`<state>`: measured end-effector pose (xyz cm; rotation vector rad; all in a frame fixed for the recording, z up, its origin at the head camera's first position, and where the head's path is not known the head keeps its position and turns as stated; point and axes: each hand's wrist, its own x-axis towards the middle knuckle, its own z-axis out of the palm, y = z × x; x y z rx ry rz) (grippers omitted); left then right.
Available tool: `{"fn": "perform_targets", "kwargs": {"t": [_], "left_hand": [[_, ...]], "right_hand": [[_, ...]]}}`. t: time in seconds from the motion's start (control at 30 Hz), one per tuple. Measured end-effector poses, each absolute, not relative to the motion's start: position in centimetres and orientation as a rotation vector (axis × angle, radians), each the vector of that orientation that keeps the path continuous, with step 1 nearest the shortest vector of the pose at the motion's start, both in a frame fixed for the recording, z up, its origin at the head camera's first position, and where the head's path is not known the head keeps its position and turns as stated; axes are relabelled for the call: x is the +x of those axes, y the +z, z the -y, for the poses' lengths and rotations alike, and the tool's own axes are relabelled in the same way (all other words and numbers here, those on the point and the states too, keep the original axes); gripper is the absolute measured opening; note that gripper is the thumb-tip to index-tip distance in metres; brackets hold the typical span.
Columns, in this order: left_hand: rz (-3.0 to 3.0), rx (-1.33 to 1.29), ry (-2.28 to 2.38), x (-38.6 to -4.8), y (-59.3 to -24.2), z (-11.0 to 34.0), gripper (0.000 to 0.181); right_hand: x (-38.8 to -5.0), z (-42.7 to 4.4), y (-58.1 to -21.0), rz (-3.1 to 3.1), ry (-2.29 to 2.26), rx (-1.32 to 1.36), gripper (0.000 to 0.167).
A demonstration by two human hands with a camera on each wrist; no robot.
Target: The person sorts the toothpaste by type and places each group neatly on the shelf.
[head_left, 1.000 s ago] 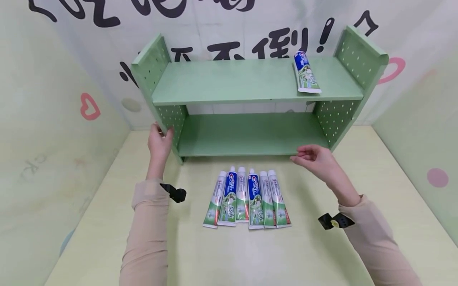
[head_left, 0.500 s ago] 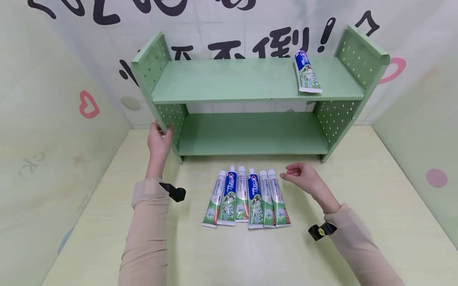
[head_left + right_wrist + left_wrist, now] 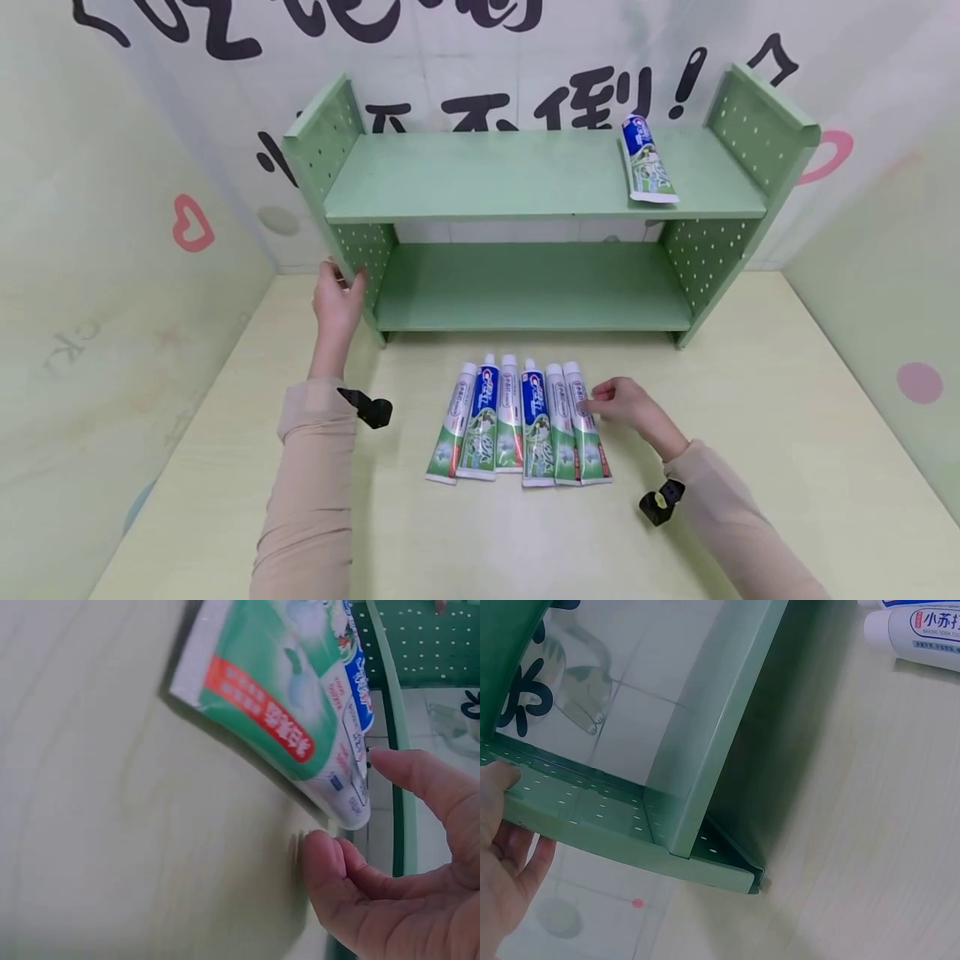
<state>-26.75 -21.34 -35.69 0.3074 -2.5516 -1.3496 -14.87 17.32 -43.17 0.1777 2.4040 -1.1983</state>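
Note:
My left hand (image 3: 336, 304) grips the left side panel of a green two-tier shelf (image 3: 517, 287); in the left wrist view its thumb (image 3: 501, 776) lies on the inner face and the fingers are outside. My right hand (image 3: 633, 410) is at the right edge of the rightmost white-and-green toothpaste tube (image 3: 587, 433). In the right wrist view the thumb (image 3: 397, 766) is over the tube near its cap end, the other fingers (image 3: 324, 855) low beside it, with a gap around the tube. Whether the thumb touches it I cannot tell.
Several more toothpaste tubes (image 3: 508, 417) lie side by side on the table (image 3: 480, 542), caps toward the shelf. One blue-and-green Crest tube (image 3: 647, 162) lies on the upper shelf board at the right. Printed walls (image 3: 112, 250) stand at the back and sides.
My right hand has moved left and toward me, from the shelf's lower right front edge to the rightmost tube. My left hand stays on the side panel.

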Motion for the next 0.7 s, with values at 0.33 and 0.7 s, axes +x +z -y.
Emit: {"fn": "perform_targets", "kwargs": {"t": [0.33, 0.7], "left_hand": [[2.533, 0.274, -1.344, -26.7, -35.9, 21.2, 0.042], [2.512, 0.274, -1.354, -26.7, -36.0, 21.2, 0.042]], "right_hand": [[-14.7, -16.7, -43.7, -2.387, -1.168, 0.168, 0.042], [-14.7, -15.2, -43.6, -2.489, -1.042, 0.208, 0.029]]}}
